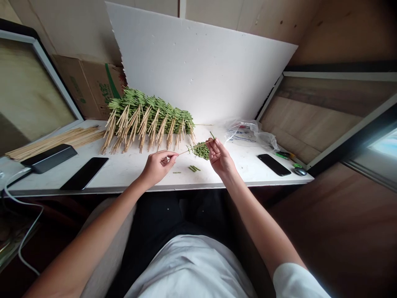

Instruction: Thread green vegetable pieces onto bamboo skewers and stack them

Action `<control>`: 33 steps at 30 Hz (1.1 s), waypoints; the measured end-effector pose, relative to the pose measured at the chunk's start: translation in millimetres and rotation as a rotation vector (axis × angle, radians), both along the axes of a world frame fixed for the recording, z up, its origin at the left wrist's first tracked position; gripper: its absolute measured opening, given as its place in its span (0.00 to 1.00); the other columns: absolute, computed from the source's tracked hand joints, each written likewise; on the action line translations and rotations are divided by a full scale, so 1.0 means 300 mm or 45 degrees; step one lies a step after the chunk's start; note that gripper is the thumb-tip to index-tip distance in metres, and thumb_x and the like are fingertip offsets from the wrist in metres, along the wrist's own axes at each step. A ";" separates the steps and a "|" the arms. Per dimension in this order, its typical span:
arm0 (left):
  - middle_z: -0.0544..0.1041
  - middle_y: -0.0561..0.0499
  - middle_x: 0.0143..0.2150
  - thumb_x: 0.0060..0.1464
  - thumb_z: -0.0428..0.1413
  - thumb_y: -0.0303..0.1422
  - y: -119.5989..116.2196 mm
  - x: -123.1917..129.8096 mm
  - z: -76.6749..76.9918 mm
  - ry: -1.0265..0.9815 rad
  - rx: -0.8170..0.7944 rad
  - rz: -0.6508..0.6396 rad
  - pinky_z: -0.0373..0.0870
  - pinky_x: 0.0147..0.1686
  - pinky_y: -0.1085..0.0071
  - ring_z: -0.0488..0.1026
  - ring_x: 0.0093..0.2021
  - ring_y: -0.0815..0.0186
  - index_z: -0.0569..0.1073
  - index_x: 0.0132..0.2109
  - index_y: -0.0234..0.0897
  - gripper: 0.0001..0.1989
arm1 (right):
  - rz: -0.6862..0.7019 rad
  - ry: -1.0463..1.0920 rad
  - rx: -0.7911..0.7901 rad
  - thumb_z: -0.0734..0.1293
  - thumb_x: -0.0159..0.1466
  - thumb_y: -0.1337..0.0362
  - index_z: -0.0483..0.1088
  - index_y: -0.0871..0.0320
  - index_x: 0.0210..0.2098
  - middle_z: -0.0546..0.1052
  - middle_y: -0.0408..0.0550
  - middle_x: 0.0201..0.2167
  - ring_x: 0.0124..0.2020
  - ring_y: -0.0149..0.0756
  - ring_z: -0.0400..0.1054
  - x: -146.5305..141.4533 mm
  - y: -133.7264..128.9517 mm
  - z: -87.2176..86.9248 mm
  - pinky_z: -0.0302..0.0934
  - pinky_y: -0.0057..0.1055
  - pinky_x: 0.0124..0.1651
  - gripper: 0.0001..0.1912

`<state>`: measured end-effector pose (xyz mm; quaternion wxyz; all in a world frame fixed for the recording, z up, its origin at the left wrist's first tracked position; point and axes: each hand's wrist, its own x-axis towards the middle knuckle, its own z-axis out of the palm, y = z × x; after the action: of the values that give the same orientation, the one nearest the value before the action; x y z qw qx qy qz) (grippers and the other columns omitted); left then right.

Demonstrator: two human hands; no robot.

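My left hand [159, 166] is closed in a pinch around a thin bamboo skewer [183, 152], which points right toward the other hand. A small green piece shows near the middle of the skewer. Between the fingertips of my right hand [218, 155] is a short cut green bean piece [212, 135], its end sticking up. Whether the skewer's tip touches that piece is hard to make out. Behind and between the hands lies a small pile of cut green bean pieces [201, 151]. Several loose pieces [194, 168] lie nearer the table edge.
Stacked skewers of green beans [149, 111] stand at the back left, sticks facing me. Bare skewers [58, 138], a black box [54, 158] and a phone [85, 173] lie left. Clear plastic bag [251, 130], another phone [274, 164] and a mouse [300, 171] sit right.
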<state>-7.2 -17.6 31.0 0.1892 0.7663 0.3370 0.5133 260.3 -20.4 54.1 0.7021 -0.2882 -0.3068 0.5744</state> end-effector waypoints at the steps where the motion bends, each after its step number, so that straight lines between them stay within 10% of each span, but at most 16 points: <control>1: 0.86 0.42 0.42 0.66 0.61 0.43 0.001 0.000 -0.001 -0.001 0.006 0.000 0.80 0.37 0.67 0.82 0.36 0.61 0.85 0.47 0.36 0.15 | -0.005 -0.003 -0.006 0.81 0.59 0.59 0.81 0.53 0.40 0.86 0.46 0.49 0.57 0.39 0.80 -0.001 0.000 0.000 0.76 0.20 0.36 0.12; 33: 0.83 0.45 0.38 0.69 0.59 0.32 -0.004 0.018 -0.018 0.052 0.326 0.001 0.65 0.28 0.70 0.72 0.28 0.69 0.86 0.50 0.35 0.11 | -0.130 -0.124 0.042 0.82 0.55 0.56 0.80 0.52 0.36 0.87 0.48 0.44 0.59 0.44 0.79 -0.053 -0.008 -0.041 0.77 0.32 0.50 0.14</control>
<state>-1.8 -18.8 25.7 0.0826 0.7943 0.2729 0.5365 244.5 -22.8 41.8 0.7194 -0.3193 -0.3350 0.5180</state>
